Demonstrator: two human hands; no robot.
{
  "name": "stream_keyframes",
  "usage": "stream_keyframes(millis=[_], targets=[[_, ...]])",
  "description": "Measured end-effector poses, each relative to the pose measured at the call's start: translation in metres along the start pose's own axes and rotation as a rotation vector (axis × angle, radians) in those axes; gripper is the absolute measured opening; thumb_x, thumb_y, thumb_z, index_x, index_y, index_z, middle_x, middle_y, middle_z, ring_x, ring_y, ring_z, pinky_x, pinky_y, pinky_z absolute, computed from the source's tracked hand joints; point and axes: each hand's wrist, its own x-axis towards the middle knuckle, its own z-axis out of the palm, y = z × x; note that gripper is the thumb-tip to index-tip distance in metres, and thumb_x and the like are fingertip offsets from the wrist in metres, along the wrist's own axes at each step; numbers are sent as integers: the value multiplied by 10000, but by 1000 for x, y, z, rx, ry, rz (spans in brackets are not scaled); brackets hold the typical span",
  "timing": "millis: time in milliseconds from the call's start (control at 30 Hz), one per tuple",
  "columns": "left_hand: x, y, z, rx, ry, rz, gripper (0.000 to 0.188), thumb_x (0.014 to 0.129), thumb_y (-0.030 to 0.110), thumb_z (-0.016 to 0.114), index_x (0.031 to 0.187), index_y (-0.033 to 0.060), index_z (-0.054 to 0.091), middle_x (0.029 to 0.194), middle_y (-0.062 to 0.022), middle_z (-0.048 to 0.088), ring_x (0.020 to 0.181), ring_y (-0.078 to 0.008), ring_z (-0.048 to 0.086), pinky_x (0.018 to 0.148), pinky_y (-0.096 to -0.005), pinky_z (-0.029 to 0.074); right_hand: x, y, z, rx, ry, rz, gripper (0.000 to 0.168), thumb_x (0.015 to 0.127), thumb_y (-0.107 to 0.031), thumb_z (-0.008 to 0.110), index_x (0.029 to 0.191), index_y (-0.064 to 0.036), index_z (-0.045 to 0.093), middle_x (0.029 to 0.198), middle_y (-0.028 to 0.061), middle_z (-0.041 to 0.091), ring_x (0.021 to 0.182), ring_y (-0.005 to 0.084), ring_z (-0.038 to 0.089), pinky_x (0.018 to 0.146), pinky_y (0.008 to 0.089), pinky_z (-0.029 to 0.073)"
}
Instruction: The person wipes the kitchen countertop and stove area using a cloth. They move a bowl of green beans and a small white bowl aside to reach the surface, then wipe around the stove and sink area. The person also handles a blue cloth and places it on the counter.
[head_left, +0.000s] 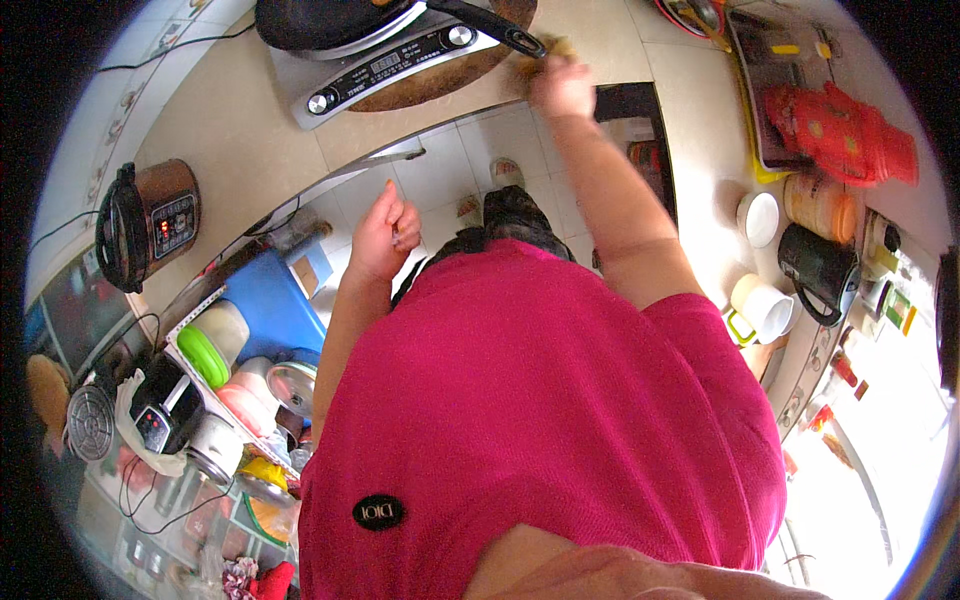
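My right hand (564, 90) is stretched over the counter, blurred, its fingers closed on a yellowish-brown sponge or cloth (556, 49). The end of a black pan handle (517, 39) lies right beside it. That handle belongs to a dark frying pan (322, 22), cut off by the top edge, on a silver and black induction cooker (390, 69). Under the cooker, a round brown board or mat (435, 88) shows. Raised in front of my body over the floor, my left hand (386, 232) has its fingers curled, with nothing visible in them.
An electric pressure cooker (154, 225) stands on the left counter. Below it, a rack (199, 311) holds bowls and lids. Along the right counter are a dark tray (757, 97), a red plastic bag (840, 135), a white cup (757, 219), a black kettle (817, 266) and a white jug (761, 307).
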Motion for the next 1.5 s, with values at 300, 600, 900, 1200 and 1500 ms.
stream_keyframes(millis=[300,600,900,1200,1500], targets=[[26,-7,19,-120,31,-9,515,1006,429,393,573,169,294,587,3,322,464,-107,267,392,-242,207,-3,0,-5,-9,-46,-150,205,839,-220,573,977,-75,614,1029,144,589,1018,315,570,787,428,534],[50,15,58,-30,15,41,522,1007,424,391,572,162,271,567,9,291,467,-109,259,403,-250,197,46,48,-24,38,-129,-23,335,816,-292,622,1115,-138,614,1093,142,604,1018,321,567,843,428,521],[38,7,42,-83,154,-24,521,1002,408,416,559,166,288,566,2,312,453,-105,258,385,-238,205,155,109,-9,220,195,97,400,844,-367,561,1127,-96,638,1256,152,578,1159,307,538,986,414,423],[44,6,52,-71,142,-3,520,994,424,429,566,161,292,573,0,317,462,-102,267,392,-238,204,45,61,-21,124,59,-444,282,783,-156,600,1061,-109,608,1106,127,562,1053,337,539,876,430,507],[59,8,48,-77,170,-51,525,992,428,436,565,163,285,573,7,318,459,-107,271,393,-242,204,167,87,-27,-23,126,-119,242,766,-152,609,996,-77,626,1073,119,619,1026,312,558,917,411,444]])
